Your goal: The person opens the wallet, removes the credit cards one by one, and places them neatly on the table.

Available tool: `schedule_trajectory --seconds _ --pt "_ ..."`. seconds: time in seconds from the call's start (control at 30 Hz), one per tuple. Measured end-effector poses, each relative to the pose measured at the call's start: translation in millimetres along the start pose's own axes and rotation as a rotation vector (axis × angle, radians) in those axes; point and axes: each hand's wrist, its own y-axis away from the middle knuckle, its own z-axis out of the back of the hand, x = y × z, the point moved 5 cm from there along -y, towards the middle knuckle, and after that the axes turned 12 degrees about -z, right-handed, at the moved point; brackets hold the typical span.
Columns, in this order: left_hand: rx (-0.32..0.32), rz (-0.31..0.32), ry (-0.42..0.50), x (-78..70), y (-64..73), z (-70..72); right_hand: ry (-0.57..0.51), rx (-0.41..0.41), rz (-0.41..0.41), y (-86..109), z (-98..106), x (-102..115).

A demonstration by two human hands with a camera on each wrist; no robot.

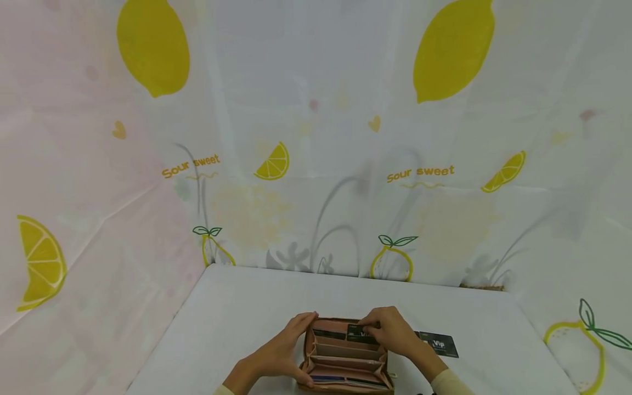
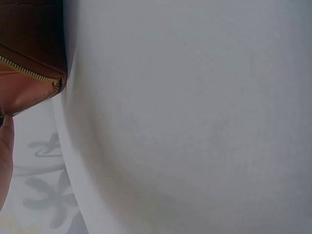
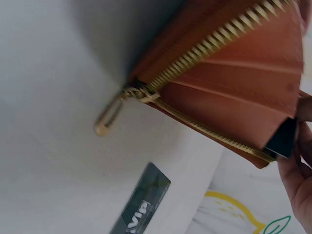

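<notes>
Lemon-print backdrop is framing a wide-spread left hand gripping a probably soft wallet's side and a right hand pinching a likely stiff card's edge.

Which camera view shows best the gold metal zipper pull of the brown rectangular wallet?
The right wrist view: the gold metal zipper pull appears large and unobstructed beside the brown rectangular wallet. The head view shows it tiny, right of the wallet; the left wrist view, zipper teeth but no pull.
</notes>
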Motion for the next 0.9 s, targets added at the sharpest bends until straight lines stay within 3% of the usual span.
schedule_trajectory --seconds 0.1,0.27,0.53,0.67,0.9 --pt "-0.002 0.001 -0.003 0.2 -0.1 0.1 -0.036 -0.013 -0.043 -2.5 3.2 -1.1" --pt "-0.006 0.003 -0.016 0.3 0.5 0.9 -0.027 0.034 -0.073 -1.9 10.9 2.7" --pt "0.000 -0.009 -0.027 -2.1 -0.7 1.7 0.192 0.075 -0.062 -2.1 17.7 9.1" --pt "0.000 -0.003 -0.012 -1.4 1.9 0.9 0.069 0.065 -0.079 -2.4 18.8 -0.2" --pt "-0.002 -0.013 -0.024 1.9 1.3 -0.9 -0.264 0.001 -0.259 3.8 29.9 -33.1"
